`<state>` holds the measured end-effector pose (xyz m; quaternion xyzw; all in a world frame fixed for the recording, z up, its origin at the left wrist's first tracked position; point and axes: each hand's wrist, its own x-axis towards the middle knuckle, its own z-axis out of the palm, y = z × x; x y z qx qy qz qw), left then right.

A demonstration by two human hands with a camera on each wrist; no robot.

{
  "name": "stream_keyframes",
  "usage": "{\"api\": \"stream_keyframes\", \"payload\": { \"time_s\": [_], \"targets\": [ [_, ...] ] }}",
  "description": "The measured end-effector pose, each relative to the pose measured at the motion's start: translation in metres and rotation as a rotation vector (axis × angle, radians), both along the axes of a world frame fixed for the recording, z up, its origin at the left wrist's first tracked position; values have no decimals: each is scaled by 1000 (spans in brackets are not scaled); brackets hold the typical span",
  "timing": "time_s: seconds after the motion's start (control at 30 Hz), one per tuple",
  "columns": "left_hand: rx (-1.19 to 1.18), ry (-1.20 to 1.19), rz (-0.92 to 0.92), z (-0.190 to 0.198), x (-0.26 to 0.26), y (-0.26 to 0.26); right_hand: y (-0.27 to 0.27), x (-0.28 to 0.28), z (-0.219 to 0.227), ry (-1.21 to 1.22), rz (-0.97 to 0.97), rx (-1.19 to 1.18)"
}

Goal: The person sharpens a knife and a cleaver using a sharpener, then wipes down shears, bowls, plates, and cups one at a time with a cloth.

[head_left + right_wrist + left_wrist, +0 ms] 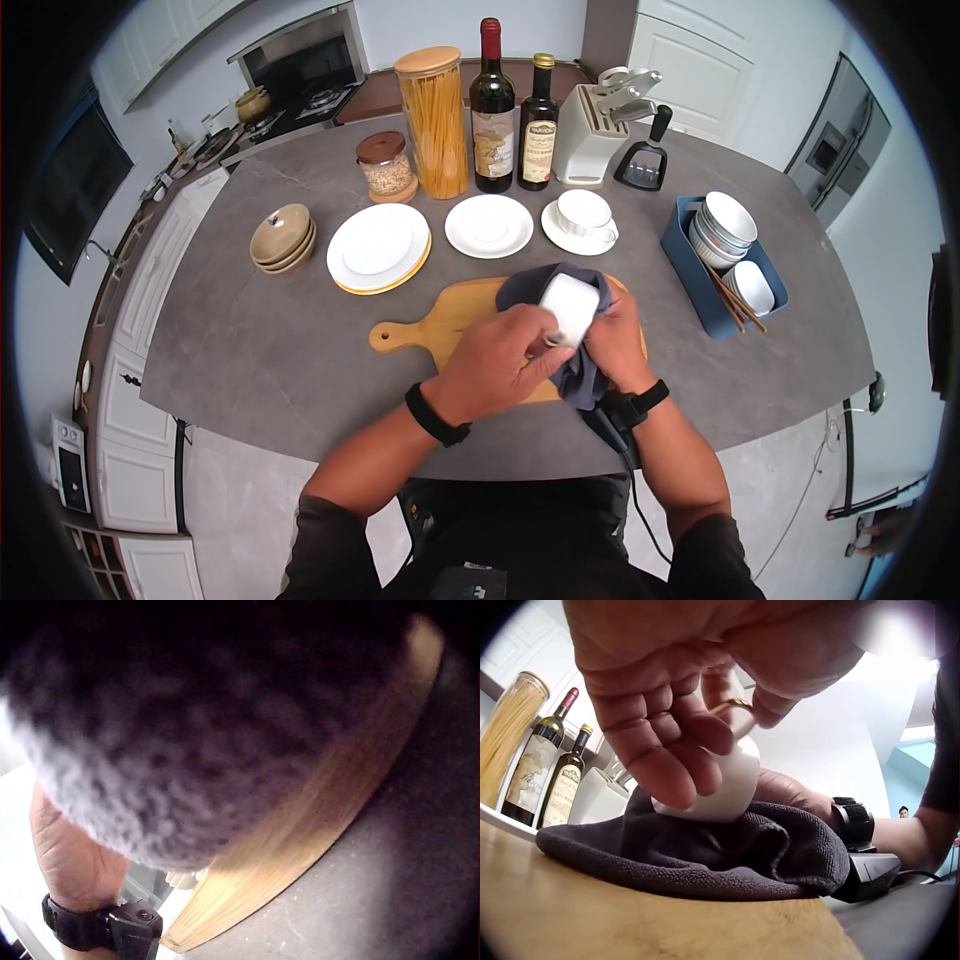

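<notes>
A white cup (572, 308) is held tilted above the wooden cutting board (410, 335). My left hand (500, 362) pinches it from the left, and in the left wrist view its curled fingers (656, 761) lie against the white wall. A dark grey cloth (690, 859) wraps the cup's far side and bottom. From the right, my right hand (618, 340) grips that cloth against the cup, its fingers largely hidden by the folds. In the right wrist view the cloth (172, 765) fills most of the picture, hiding the cup.
Behind the board stand white plates (378, 245), a small plate (488, 226) and a cup on a saucer (583, 222). Brown bowls (282, 238) are at left; a blue bin (690, 265) holds bowls and chopsticks at right. Bottles (492, 120) and a knife block (590, 135) stand farther back.
</notes>
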<state>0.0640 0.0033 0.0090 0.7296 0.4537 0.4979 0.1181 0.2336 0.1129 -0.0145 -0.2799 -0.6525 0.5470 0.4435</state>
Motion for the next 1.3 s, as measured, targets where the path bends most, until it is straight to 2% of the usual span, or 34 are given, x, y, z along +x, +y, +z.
{"api": "stream_keyframes", "payload": {
  "time_s": [0.03,0.1,0.17,0.23,0.27,0.33,0.37,0.4,0.43,0.47,0.57,0.6,0.63,0.67,0.7,0.77,0.8,0.83,0.9,1.0,1.03,1.07,1.1,1.13,1.17,1.2,1.23,1.27,1.3],
  "targets": [
    [-2,-1,0,-1,0,1,-1,1,3,-12,-14,0],
    [-151,-202,122,-4,1,2,-7,-1,11,-20,-24,33],
    [-219,-300,97,-9,-2,12,-13,0,13,-33,-36,59],
    [-758,-783,-277,-7,-8,14,-15,-1,12,-101,-82,140],
    [-799,-768,-307,-2,-7,11,-14,0,9,-101,-83,134],
    [-842,-760,-317,2,-8,10,-13,3,4,-274,-156,396],
    [-877,-749,-331,2,-8,10,-12,3,1,-276,-154,393],
    [-880,-751,-329,-2,-10,11,-12,3,-2,-306,-173,505],
    [-977,-762,-324,-6,-12,12,-12,2,-4,-335,-190,617],
    [-1075,-773,-318,-9,-14,12,-13,1,-4,-335,-186,614],
    [-989,-683,-312,-6,-12,7,-15,-1,-6,-314,-159,680],
    [-995,-684,-312,-8,-9,6,-14,-3,-13,-241,-148,556],
    [-835,-623,-293,-9,-5,6,-14,-7,-15,-167,-138,435],
    [-675,-561,-274,-10,-1,7,-19,-9,-13,-63,-65,190],
    [-676,-560,-275,-15,1,8,-18,-7,-12,-63,-67,189],
    [-416,-512,-335,-24,3,10,-15,-3,-10,-34,88,-53],
    [-420,-512,-334,-26,1,9,-15,-2,-7,4,110,-198],
    [-403,-422,-328,-25,-1,9,-15,-2,-8,6,109,-203],
    [-387,-331,-327,-26,-2,12,-12,1,-9,-17,98,-24],
    [-405,-441,-382,-27,-1,15,-13,0,-14,-27,28,74],
    [-575,-554,-390,-20,-3,13,-12,3,-13,-28,27,73],
    [-745,-666,-393,-14,-6,11,-11,6,-10,-151,-34,263],
    [-746,-666,-391,-8,-12,10,-11,6,-9,-273,-94,452],
    [-879,-738,-404,-3,-18,10,-13,5,-10,-272,-93,450],
    [-1013,-811,-418,-2,-21,10,-17,3,-12,-208,-74,311],
    [-1013,-814,-418,-3,-17,9,-18,2,-12,-144,-54,174],
    [-824,-708,-403,-6,-11,7,-17,1,-13,-146,-51,174],
    [-635,-599,-385,-8,-8,6,-15,1,-16,-76,32,-8],
    [-635,-601,-385,-9,-9,6,-14,1,-18,-6,112,-190]
  ]
}}
